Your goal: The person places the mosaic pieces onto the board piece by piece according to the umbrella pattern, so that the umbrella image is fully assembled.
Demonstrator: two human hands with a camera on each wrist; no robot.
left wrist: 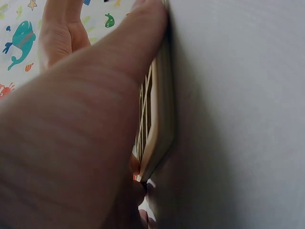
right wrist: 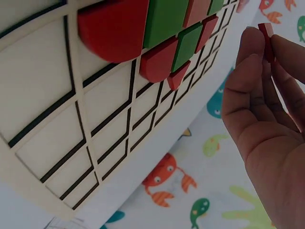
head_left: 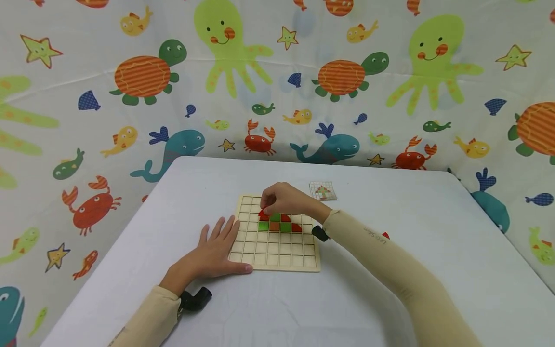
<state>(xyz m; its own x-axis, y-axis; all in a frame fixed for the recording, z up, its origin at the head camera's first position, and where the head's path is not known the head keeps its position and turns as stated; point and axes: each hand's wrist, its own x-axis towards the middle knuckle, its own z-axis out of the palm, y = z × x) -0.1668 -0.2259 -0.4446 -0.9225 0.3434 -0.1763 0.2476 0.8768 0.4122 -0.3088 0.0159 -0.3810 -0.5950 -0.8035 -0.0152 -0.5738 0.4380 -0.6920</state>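
A wooden grid board (head_left: 273, 262) lies on the table with red, green and orange-brown blocks in its middle cells. Between thumb and fingertips my right hand (head_left: 289, 198) pinches a red block (right wrist: 268, 40), held just over the board's grid; its full shape is hidden by the fingers. On the board sit a green square block (head_left: 263, 226), an orange-brown square block (head_left: 274, 226) and red blocks with a rounded side, such as the red block (right wrist: 112, 33). My left hand (head_left: 214, 253) rests with spread fingers at the board's left edge, its thumb along the front edge.
Behind the board lies a small pattern card (head_left: 323, 191) with a gridded picture. Another red piece (head_left: 386, 235) shows partly behind my right forearm. A white cloth covers the table (head_left: 269, 313), and a curtain with sea animals (head_left: 277, 72) hangs behind.
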